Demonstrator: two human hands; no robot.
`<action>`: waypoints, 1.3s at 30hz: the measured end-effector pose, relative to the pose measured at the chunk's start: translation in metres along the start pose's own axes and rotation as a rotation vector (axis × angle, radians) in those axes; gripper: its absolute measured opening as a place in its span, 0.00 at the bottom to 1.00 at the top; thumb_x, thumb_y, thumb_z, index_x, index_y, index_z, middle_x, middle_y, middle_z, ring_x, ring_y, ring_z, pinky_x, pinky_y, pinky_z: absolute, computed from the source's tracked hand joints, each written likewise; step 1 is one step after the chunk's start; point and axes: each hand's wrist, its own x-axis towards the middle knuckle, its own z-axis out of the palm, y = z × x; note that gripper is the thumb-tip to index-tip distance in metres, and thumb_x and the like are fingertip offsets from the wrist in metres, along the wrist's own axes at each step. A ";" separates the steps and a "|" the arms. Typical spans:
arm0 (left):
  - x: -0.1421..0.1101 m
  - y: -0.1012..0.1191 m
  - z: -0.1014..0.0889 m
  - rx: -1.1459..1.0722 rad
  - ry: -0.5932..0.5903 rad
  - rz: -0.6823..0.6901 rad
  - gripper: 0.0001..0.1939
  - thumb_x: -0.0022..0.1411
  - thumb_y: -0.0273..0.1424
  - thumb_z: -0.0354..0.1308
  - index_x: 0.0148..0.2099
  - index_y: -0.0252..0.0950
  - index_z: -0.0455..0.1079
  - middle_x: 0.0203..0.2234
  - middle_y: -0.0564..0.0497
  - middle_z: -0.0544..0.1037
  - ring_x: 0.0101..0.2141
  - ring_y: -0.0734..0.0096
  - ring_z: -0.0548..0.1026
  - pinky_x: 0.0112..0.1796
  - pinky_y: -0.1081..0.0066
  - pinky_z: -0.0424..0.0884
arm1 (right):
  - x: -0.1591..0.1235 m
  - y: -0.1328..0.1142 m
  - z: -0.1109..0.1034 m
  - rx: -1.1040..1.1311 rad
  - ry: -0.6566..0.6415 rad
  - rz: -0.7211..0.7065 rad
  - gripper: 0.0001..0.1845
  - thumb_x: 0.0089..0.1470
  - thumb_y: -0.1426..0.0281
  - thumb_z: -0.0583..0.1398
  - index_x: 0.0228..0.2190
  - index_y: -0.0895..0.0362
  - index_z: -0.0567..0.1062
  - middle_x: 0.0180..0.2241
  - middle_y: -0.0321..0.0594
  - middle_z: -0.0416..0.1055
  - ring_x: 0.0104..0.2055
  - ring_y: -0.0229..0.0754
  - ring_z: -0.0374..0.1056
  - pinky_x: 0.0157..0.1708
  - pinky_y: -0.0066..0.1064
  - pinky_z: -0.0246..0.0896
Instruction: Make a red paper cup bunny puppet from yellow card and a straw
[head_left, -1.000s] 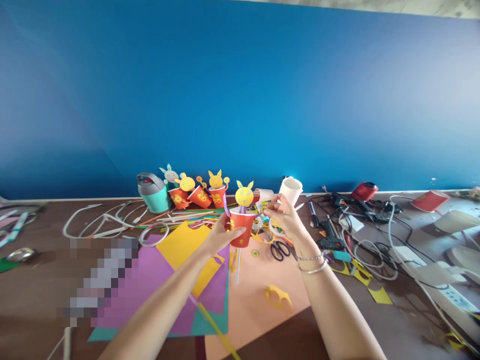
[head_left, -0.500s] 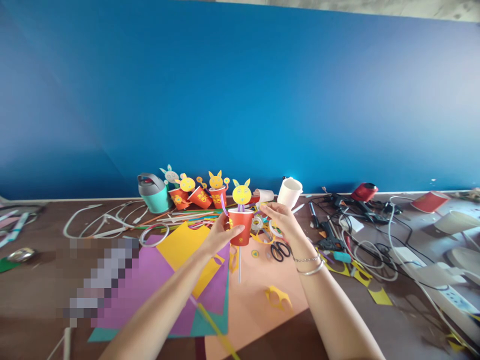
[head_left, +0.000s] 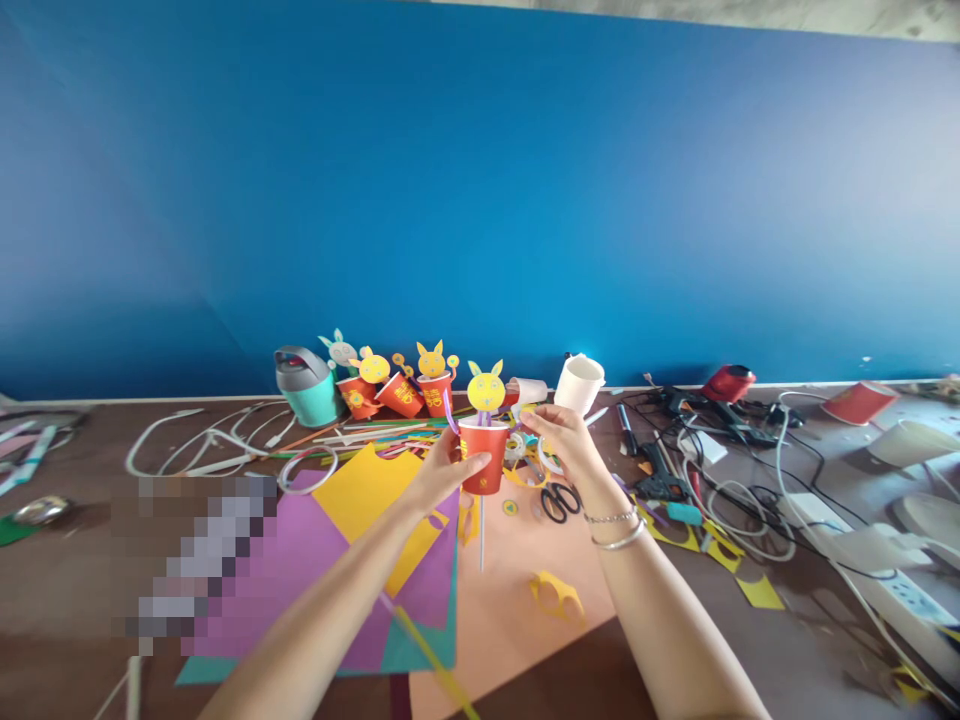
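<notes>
My left hand (head_left: pixel 442 470) is wrapped round a red paper cup (head_left: pixel 484 458), held upright above the papers. A yellow rabbit face (head_left: pixel 486 392) with pointed ears rises from the cup on a purple stem, and a thin pale straw (head_left: pixel 482 535) sticks out below its bottom. One purple strip (head_left: pixel 449 408) stands up at the cup's left side. At the right side, the fingertips of my right hand (head_left: pixel 559 435) pinch the end of another purple strip (head_left: pixel 517 424). That strip's tip is partly hidden by the fingers.
Similar rabbit cups (head_left: pixel 433 392) stand or lean by the wall beside a teal canister (head_left: pixel 309 385). Black scissors (head_left: pixel 560 502), a white mug (head_left: pixel 580 385), a glue gun (head_left: pixel 660 475) and cables lie right. Yellow paper (head_left: pixel 367 490) covers purple sheets (head_left: pixel 300 570); a peach sheet (head_left: pixel 510 620) lies beneath the cup.
The cup, rabbit face and straw have shifted very slightly right and down. Both hands keep nearly the same places and grips.
</notes>
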 end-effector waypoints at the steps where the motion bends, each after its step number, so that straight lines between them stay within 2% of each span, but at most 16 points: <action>1: 0.000 0.000 0.000 0.000 0.002 0.001 0.31 0.45 0.38 0.69 0.50 0.35 0.65 0.44 0.42 0.76 0.43 0.56 0.75 0.41 0.62 0.72 | 0.000 -0.001 0.000 0.003 -0.008 0.007 0.18 0.39 0.57 0.67 0.24 0.60 0.76 0.22 0.37 0.72 0.25 0.35 0.63 0.25 0.27 0.54; 5: 0.002 -0.001 -0.001 0.019 0.009 0.014 0.31 0.45 0.39 0.69 0.50 0.34 0.65 0.44 0.41 0.76 0.43 0.56 0.75 0.41 0.62 0.72 | -0.002 -0.005 0.001 -0.006 -0.041 0.033 0.19 0.42 0.56 0.66 0.29 0.60 0.78 0.26 0.39 0.74 0.27 0.37 0.66 0.27 0.27 0.57; 12: 0.001 -0.001 0.001 0.008 -0.001 0.014 0.31 0.45 0.38 0.69 0.50 0.34 0.65 0.44 0.42 0.76 0.43 0.57 0.75 0.41 0.63 0.72 | 0.000 0.000 0.002 0.025 -0.010 0.046 0.19 0.39 0.56 0.67 0.21 0.60 0.74 0.19 0.36 0.69 0.22 0.34 0.60 0.23 0.27 0.53; 21: 0.000 -0.002 -0.002 0.049 -0.097 0.020 0.34 0.45 0.38 0.69 0.53 0.35 0.64 0.47 0.40 0.75 0.47 0.53 0.73 0.45 0.60 0.69 | -0.007 -0.008 -0.004 -0.100 -0.101 0.014 0.19 0.42 0.56 0.65 0.20 0.60 0.72 0.18 0.34 0.65 0.21 0.32 0.57 0.21 0.26 0.49; 27: 0.001 0.001 -0.001 -0.005 -0.028 0.019 0.31 0.45 0.39 0.69 0.50 0.34 0.66 0.46 0.41 0.76 0.45 0.54 0.74 0.43 0.60 0.71 | -0.008 -0.016 -0.003 -0.175 -0.098 0.021 0.21 0.46 0.53 0.62 0.22 0.60 0.72 0.16 0.31 0.59 0.19 0.31 0.50 0.20 0.26 0.44; 30: 0.002 0.001 -0.002 -0.012 0.019 0.016 0.30 0.45 0.39 0.69 0.49 0.33 0.66 0.44 0.40 0.76 0.44 0.55 0.75 0.41 0.62 0.72 | -0.010 -0.019 -0.001 -0.219 -0.100 -0.031 0.21 0.49 0.53 0.60 0.24 0.60 0.73 0.20 0.33 0.63 0.22 0.32 0.54 0.22 0.26 0.47; 32: 0.003 0.000 -0.002 -0.015 0.019 0.016 0.30 0.44 0.38 0.69 0.49 0.33 0.66 0.44 0.40 0.76 0.43 0.55 0.75 0.41 0.62 0.72 | -0.010 -0.019 0.000 -0.232 -0.112 -0.028 0.22 0.49 0.52 0.59 0.25 0.60 0.73 0.20 0.34 0.64 0.22 0.33 0.55 0.22 0.26 0.46; 36: 0.003 -0.001 -0.001 -0.017 0.022 0.014 0.31 0.44 0.38 0.69 0.49 0.33 0.66 0.45 0.39 0.76 0.44 0.54 0.75 0.41 0.62 0.73 | -0.009 -0.014 0.001 -0.218 -0.076 0.029 0.23 0.49 0.51 0.59 0.23 0.59 0.71 0.17 0.31 0.58 0.19 0.31 0.50 0.20 0.26 0.43; 39: 0.002 0.000 0.000 -0.020 0.005 0.016 0.31 0.45 0.38 0.69 0.50 0.33 0.66 0.45 0.39 0.76 0.44 0.54 0.75 0.42 0.61 0.72 | -0.006 -0.008 0.001 -0.174 -0.033 -0.005 0.24 0.46 0.50 0.61 0.20 0.59 0.69 0.17 0.32 0.60 0.20 0.31 0.51 0.20 0.26 0.43</action>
